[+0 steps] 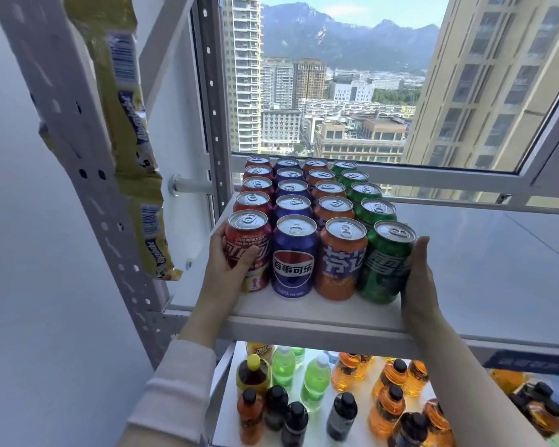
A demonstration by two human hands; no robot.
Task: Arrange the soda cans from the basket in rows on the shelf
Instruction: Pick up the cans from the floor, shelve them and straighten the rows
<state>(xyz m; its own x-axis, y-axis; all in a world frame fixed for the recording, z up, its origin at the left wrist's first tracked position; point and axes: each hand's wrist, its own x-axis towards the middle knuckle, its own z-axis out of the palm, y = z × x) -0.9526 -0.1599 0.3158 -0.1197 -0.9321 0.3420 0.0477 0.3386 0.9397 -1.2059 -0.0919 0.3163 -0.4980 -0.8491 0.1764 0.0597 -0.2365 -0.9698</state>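
Soda cans stand on the white shelf (pixel 304 312) in four colour columns running back toward the window: red, blue, orange, green, several deep. My left hand (pixel 228 262) grips the front red can (pixel 249 243) from its left side, thumb across the label. My right hand (pixel 417 279) presses flat against the right side of the front green can (pixel 386 259). Between them stand the front blue can (pixel 293 256) and the front orange can (pixel 342 258). No basket is in view.
A lower shelf (pixel 323 414) holds several bottles of orange, green and dark drinks. Yellow snack packets (pixel 133 150) hang on the perforated upright at left. Behind the cans is a window with its frame (pixel 465 180); grey shelf surface extends right.
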